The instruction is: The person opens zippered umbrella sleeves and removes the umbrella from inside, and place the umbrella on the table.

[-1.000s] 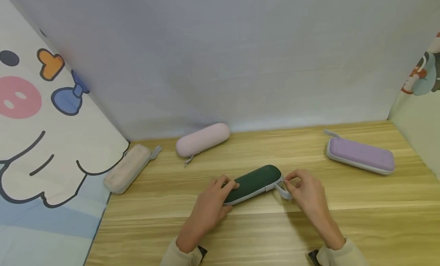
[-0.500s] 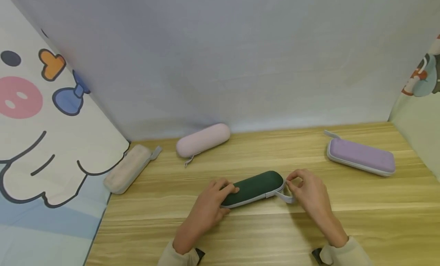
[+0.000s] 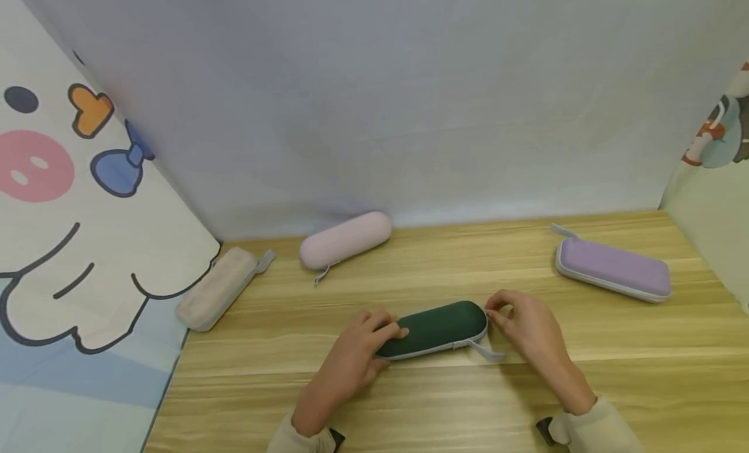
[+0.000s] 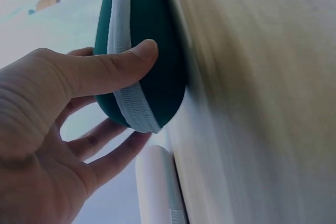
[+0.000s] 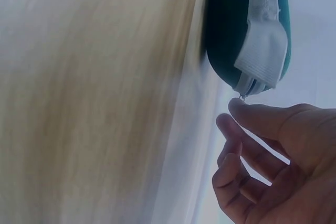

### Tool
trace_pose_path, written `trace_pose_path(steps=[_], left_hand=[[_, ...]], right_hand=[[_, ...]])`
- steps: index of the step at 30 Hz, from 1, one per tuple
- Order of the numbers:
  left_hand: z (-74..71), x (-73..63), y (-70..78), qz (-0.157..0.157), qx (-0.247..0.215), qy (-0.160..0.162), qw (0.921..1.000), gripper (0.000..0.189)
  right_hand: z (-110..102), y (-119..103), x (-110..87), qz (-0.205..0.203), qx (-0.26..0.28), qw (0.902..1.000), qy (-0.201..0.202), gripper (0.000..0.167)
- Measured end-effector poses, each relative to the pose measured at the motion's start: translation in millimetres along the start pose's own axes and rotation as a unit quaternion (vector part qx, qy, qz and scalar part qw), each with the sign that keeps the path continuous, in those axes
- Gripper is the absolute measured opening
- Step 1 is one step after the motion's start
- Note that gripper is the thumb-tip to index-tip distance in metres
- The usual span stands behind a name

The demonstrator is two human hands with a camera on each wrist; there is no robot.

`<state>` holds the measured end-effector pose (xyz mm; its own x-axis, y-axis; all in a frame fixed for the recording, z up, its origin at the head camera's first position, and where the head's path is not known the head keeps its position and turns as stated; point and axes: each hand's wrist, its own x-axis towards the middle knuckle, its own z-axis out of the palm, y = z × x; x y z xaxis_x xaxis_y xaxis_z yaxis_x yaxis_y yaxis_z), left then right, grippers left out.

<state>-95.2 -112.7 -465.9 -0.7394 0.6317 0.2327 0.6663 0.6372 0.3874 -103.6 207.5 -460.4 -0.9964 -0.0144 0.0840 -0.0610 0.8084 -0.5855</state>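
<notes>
On the far left a beige case (image 3: pixel 218 288) lies at the table (image 3: pixel 409 401) edge, a pink case (image 3: pixel 345 239) behind. Your left hand (image 3: pixel 357 355) grips the green case (image 3: pixel 435 329) at table centre, thumb (image 4: pixel 113 66) on top and fingers underneath, likely to steady it. Your right hand (image 3: pixel 526 329) sits at the case's other end by the strap (image 3: pixel 486 352), fingers loosely curled with the tips just at the zipper end, holding nothing I can make out. A purple case (image 3: pixel 614 271) lies far right.
</notes>
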Motion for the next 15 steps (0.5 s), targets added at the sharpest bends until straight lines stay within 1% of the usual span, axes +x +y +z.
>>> trace_pose_path(steps=[5, 15], left_hand=[[1.5, -2.4, -0.6, 0.015, -0.01, 0.015, 0.9997, 0.059], [2.7, -4.5, 0.3, 0.02, -0.01, 0.021, 0.9995, 0.056]], right_hand=[[0.6, 1.3, 2.2, -0.025, -0.009, 0.9996, 0.005, 0.008], [4.8, -5.6, 9.2, -0.058, -0.049, 0.997, 0.013, 0.007]])
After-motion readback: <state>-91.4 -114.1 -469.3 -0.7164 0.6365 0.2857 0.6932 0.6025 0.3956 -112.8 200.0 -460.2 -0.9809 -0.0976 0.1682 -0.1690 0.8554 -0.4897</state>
